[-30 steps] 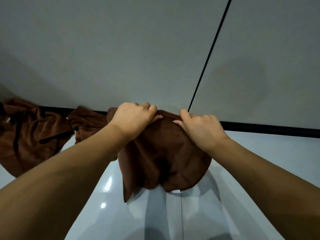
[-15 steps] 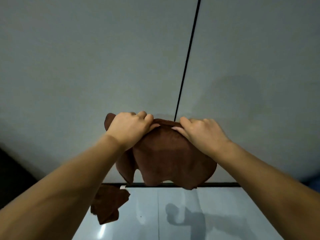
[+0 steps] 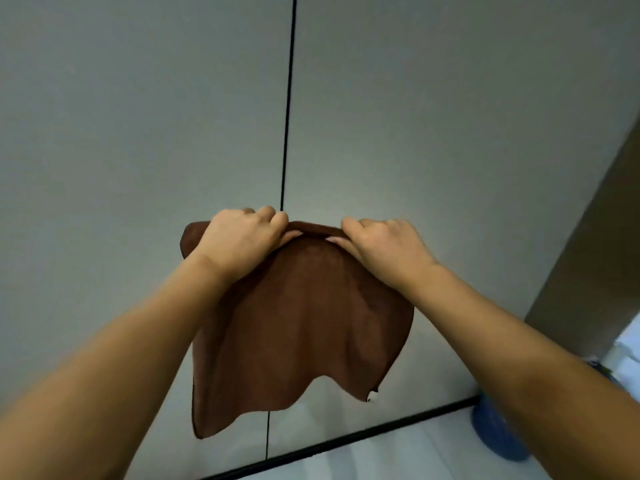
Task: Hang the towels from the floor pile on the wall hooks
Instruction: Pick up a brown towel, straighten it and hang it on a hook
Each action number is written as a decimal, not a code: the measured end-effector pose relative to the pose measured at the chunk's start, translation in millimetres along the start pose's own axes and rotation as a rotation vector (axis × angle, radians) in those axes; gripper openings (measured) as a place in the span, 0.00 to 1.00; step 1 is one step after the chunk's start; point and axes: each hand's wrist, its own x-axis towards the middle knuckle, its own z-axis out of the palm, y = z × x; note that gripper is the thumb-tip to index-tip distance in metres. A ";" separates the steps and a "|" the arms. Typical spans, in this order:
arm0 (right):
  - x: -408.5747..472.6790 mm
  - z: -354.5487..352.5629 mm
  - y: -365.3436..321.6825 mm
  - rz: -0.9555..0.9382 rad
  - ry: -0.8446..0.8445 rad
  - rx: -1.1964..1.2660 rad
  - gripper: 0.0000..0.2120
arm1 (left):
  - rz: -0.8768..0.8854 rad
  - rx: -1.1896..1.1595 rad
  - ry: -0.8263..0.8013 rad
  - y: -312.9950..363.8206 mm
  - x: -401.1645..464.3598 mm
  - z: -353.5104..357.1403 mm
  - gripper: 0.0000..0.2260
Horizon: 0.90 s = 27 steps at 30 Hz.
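Gripping the brown towel [image 3: 298, 327] by its top edge, left hand [image 3: 239, 240] and right hand [image 3: 384, 247], blue container [image 3: 495, 431] by the wall [image 3: 138, 116]

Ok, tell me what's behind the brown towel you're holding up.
Behind the brown towel is grey wall with a black seam. Whatever lies directly behind the cloth, hooks included, is hidden.

I see pale glossy floor [image 3: 398, 455] meeting a dark skirting strip [image 3: 346, 441]; a blue container [image 3: 495, 434] stands on it at right.

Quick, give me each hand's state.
Left hand: closed, gripping the towel at its top edge.
Right hand: closed, gripping the same top edge.
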 end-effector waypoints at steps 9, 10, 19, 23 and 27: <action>-62.3 -122.5 33.7 0.084 -0.257 -0.275 0.16 | 0.262 -0.214 0.150 85.8 49.9 -23.4 0.21; -74.7 -141.1 40.5 0.112 -0.285 -0.317 0.15 | 0.299 -0.255 0.179 105.0 55.7 -28.6 0.21; -163.9 -312.6 67.0 0.382 -0.666 -0.540 0.21 | 0.462 -0.478 0.410 260.1 103.2 -111.0 0.21; -223.6 -397.5 77.9 0.487 -0.729 -0.642 0.21 | 0.523 -0.582 0.468 348.6 109.7 -168.3 0.21; -268.3 -466.8 74.9 0.537 -0.817 -0.710 0.20 | 0.546 -0.701 0.572 424.9 105.7 -206.5 0.20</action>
